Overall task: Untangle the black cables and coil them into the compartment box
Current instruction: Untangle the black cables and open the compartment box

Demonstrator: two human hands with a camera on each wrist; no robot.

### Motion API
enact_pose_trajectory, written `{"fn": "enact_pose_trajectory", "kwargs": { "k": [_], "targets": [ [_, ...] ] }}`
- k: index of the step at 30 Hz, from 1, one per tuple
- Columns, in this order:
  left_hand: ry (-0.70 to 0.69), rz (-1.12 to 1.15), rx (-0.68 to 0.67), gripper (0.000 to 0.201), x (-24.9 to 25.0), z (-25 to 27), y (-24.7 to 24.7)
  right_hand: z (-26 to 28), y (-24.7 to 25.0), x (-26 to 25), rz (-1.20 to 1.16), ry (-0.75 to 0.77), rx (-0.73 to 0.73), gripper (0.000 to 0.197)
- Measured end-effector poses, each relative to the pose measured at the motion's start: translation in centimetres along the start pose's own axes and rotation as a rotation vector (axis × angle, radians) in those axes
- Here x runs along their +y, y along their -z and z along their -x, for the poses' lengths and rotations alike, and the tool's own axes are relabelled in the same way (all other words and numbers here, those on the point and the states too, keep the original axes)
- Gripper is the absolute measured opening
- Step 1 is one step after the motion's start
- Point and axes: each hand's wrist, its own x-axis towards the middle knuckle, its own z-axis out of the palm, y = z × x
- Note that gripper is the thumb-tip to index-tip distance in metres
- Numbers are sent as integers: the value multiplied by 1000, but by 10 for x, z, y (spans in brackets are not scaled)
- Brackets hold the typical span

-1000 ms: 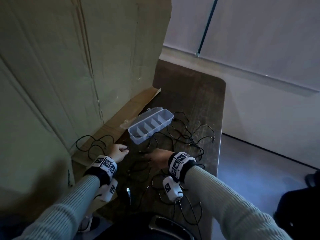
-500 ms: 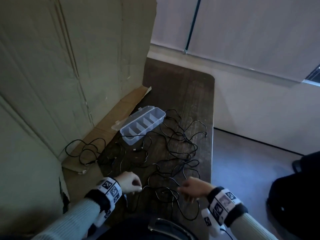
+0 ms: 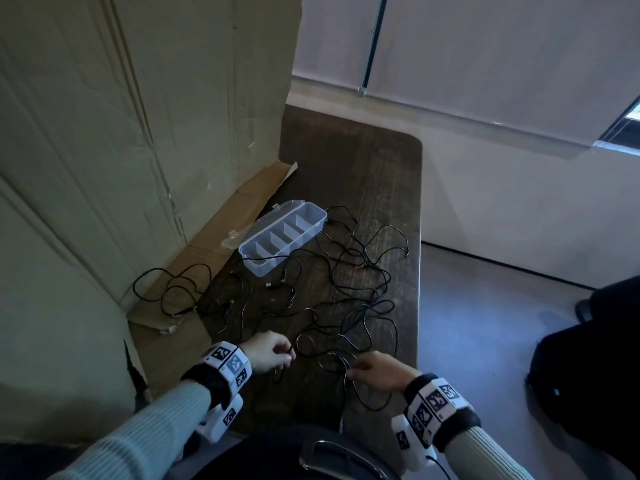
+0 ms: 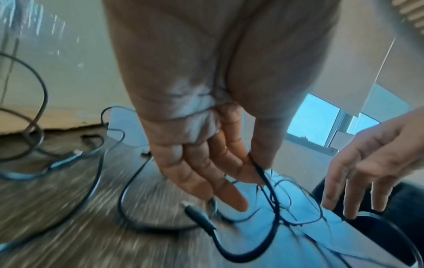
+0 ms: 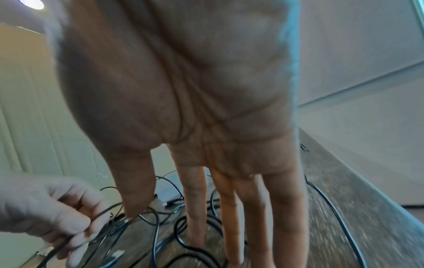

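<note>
The left hand point(image 3: 268, 351) pinches one strand of the black cables point(image 3: 349, 296) between thumb and curled fingers point(image 5: 75, 226); from that pinch the strand drops in a loop to the dark wooden table point(image 3: 363, 168), ending in a plug point(image 4: 199, 215) just below the fingertips. To its right the right hand point(image 3: 377, 370) hangs apart from it with fingers point(image 5: 229, 217) straight and spread, tips down among the tangled loops, gripping nothing. The rest of the tangle spreads beyond both sets of fingertips. Farther out lies the clear compartment box point(image 3: 284, 242), lid open, a cable crossing its near end.
</note>
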Motion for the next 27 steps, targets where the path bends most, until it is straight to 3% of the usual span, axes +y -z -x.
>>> {"fn": "enact_pose_trajectory", "kwargs": {
  "k": [2,6,10,15,18,20,24,27],
  "targets": [
    [-36,32,37,10,12,6,10,4,6,-6,15,23,107,36],
    [-148,80,168,14,32,19,20,13,15,-31,-131,256,446,46],
    [-268,194,243,16,42,28,21,6,11,-49,-334,329,427,38],
    [-291,334,435,20,50,42,29,8,12,-41,-253,302,378,14],
    [-303,356,567,26,54,54,44,16,21,-23,-140,245,494,14],
    [-324,357,635,30,51,61,57,23,31,-9,-203,232,570,12],
    [-338,297,603,33,51,72,76,46,56,3,-488,314,664,13],
    [-367,395,525,45,47,76,86,67,77,0,-750,331,724,15]
  ]
}}
